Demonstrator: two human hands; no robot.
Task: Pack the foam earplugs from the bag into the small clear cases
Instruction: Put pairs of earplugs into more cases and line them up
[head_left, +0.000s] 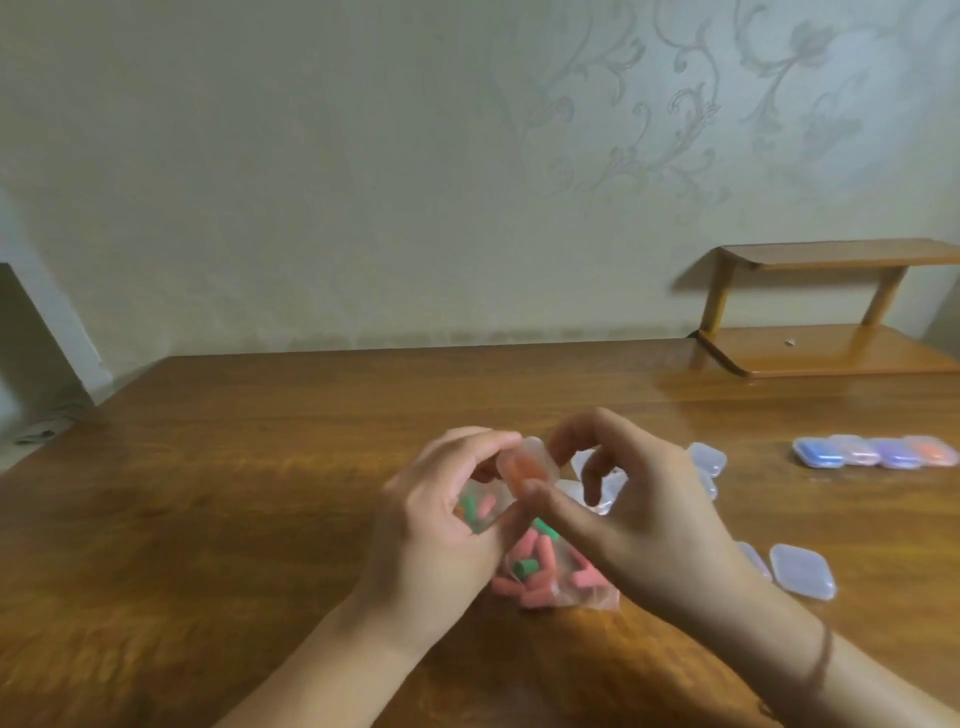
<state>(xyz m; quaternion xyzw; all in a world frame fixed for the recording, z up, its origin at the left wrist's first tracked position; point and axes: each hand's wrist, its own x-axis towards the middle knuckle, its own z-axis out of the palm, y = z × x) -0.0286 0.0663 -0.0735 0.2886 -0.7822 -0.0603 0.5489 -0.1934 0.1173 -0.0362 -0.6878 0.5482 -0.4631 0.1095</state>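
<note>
Fingers of both hands pinch 1 small clear case (527, 465) holding orange plugs, raised above the table (234, 467): left hand (441, 525) on its left edge, right hand (631, 512) thumb and forefinger on its right. Beneath lies the crinkled clear bag (550, 569) of pink and green foam plugs. Right: empty rounded-square cases (802, 570); farther, 4 filled cases (875, 451) in a row.

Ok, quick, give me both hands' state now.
Left hand: holding the small clear case with orange earplugs inside.
Right hand: pinching the same case.
</note>
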